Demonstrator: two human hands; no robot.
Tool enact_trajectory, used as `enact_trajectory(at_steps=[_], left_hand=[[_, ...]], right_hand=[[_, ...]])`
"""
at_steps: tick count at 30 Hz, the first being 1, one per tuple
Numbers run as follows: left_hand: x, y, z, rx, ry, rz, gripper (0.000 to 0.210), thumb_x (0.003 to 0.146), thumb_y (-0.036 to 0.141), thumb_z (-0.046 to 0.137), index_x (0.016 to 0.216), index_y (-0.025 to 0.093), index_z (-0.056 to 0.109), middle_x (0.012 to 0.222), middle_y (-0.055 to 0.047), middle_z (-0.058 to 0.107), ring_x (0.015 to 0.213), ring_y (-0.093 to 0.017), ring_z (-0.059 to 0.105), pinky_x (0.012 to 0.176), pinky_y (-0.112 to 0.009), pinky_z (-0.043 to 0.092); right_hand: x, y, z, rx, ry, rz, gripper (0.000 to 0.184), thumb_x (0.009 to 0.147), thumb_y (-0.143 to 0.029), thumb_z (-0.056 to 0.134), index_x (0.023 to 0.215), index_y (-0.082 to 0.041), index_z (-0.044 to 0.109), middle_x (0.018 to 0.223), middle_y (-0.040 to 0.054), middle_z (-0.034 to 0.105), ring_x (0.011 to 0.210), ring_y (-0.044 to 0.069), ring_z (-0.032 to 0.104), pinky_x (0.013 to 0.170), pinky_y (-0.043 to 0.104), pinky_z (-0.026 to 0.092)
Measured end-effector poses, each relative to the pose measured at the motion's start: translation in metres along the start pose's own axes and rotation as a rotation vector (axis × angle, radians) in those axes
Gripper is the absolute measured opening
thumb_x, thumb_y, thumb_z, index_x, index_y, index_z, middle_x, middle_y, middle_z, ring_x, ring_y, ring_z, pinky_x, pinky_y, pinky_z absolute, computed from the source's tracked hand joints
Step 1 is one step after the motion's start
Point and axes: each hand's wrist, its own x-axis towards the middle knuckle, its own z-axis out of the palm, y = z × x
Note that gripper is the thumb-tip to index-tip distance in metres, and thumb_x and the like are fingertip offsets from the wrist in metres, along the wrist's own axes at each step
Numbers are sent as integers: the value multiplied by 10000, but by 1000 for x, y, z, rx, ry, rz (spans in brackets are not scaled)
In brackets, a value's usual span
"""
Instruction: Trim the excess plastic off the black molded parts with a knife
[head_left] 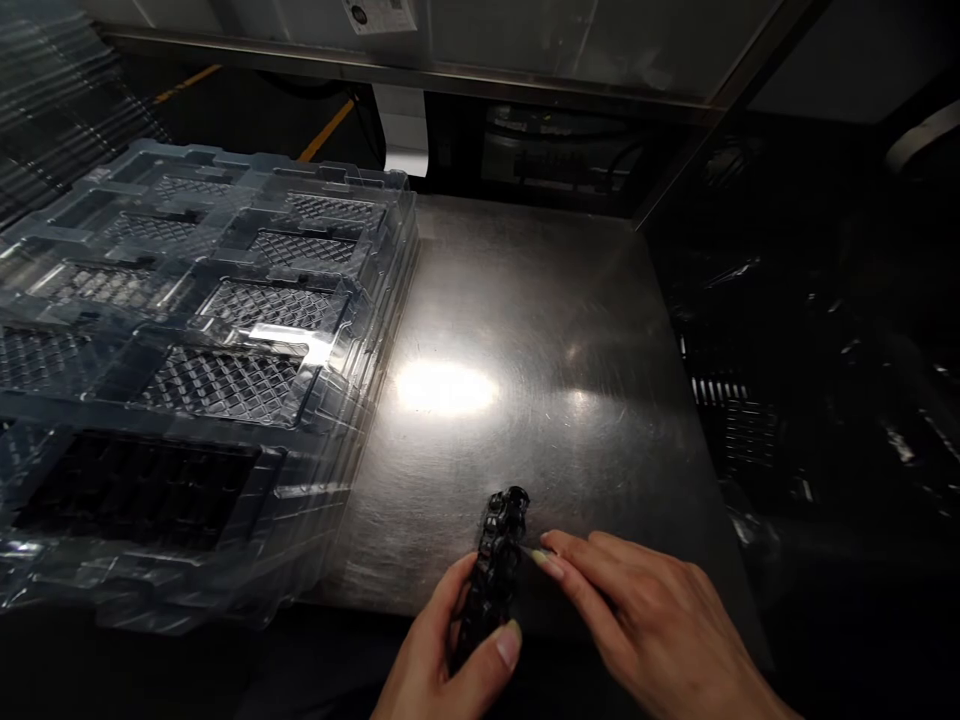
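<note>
Head camera: a brushed stainless-steel table [525, 330] fills the middle of the view, its surface finely scratched and throwing back a bright oval glare from an overhead light. On its left side sits a stack of clear plastic trays [202, 340], thin moulded sheets with rectangular pockets whose floors carry a diamond-grid pattern; the nearest pocket looks dark, and what lies in it cannot be made out. The stack overhangs the table's near edge. Beyond the table's far edge runs a metal frame rail [450, 75], with yellow floor lines showing in the dark behind it. To the right of the table everything is shadowed, only glints of dark parts visible.

At the near edge of the table, a black plastic part [499, 565] stands out: long, narrow and knobbly, with a glossy ridged surface and a rounded far end. It lies lengthwise away from the person, partly on the steel.

The left hand [442, 660] comes up from below, fingers curled round the part's near end, thumb pressed against its right side, gripping it. The right hand [645, 630] reaches in from the lower right, palm down, fingers held close together and stretched out flat, with the fingertips touching the part's right flank; it grips nothing.
</note>
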Motion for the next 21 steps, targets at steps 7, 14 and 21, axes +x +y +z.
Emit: enact_trajectory(at_steps=[7,14,21], left_hand=[[1,-7,4,87,46,19,757,848,623,797,1489,284,579,1548,-120,624,1476,-402,505,1271,-556,326],[6,-7,6,-34,-42,33,756,854,632,801,1461,250,563,1516,-145,641,1386,-393,593,1219,-528,382],[12,-13,1,15,-76,103,725,875,606,793,1453,239,555,1486,-162,653,1381,-386,590,1221,-584,358]], right_hand=[[-11,-8,7,-169,142,-22,349,1133,-399,492,1297,-217,740,840,23,766,660,198,748,561,333,533],[-19,-4,29,133,356,14,245,1076,-267,628,1285,-207,741,903,57,780,781,229,728,769,355,548],[9,-19,30,1072,98,517,427,919,-613,779,825,-212,668,690,-44,545,642,137,493,593,233,418]])
